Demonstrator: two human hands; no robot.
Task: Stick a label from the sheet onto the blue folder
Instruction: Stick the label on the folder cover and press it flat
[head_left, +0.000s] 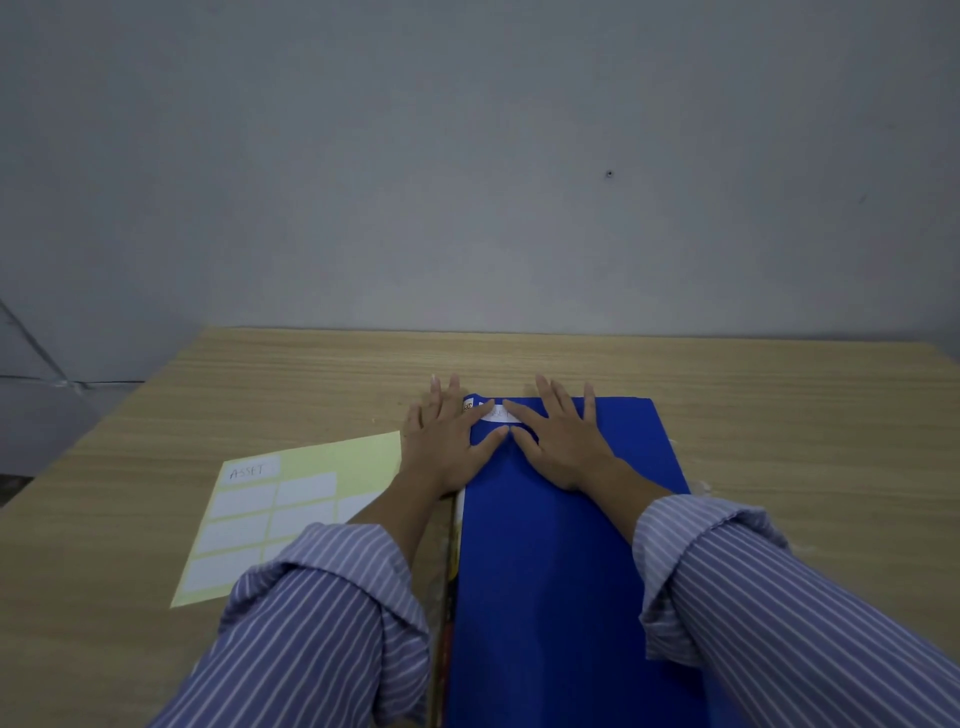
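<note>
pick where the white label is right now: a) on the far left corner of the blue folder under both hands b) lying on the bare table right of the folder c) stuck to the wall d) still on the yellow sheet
a, the white label lies on the far left corner of the blue folder, with the left hand and right hand flat against it.

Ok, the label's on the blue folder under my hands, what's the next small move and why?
Probably sweep both thumbs outward along the label to press its ends flat. It already lies on the blue folder near the far left corner, with the left hand and right hand flat beside it, so only smoothing seems left.
</note>
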